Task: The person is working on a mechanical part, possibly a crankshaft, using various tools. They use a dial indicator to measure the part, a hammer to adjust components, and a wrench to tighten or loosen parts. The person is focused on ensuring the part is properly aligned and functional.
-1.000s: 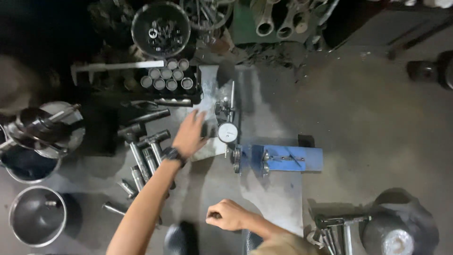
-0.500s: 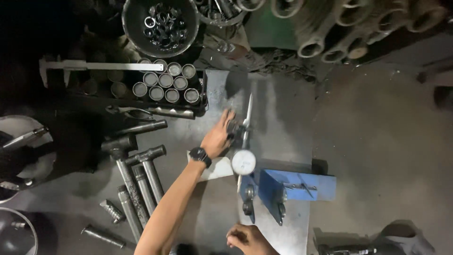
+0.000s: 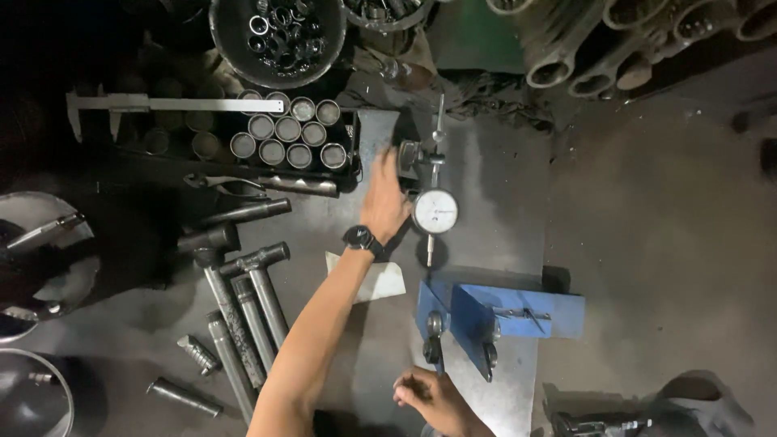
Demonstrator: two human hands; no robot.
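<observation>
Best to steady the dial gauge [image 3: 435, 212] stand with the open left hand [image 3: 384, 202], keeping the loosely curled, empty right hand [image 3: 427, 398] clear.

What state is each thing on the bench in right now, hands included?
left hand: open, flat, reaching beside the dial gauge
right hand: curled below the blue fixture, grip unclear
dial gauge: on its stand, face up
blue fixture: resting on the plate
caliper: lying flat
</observation>
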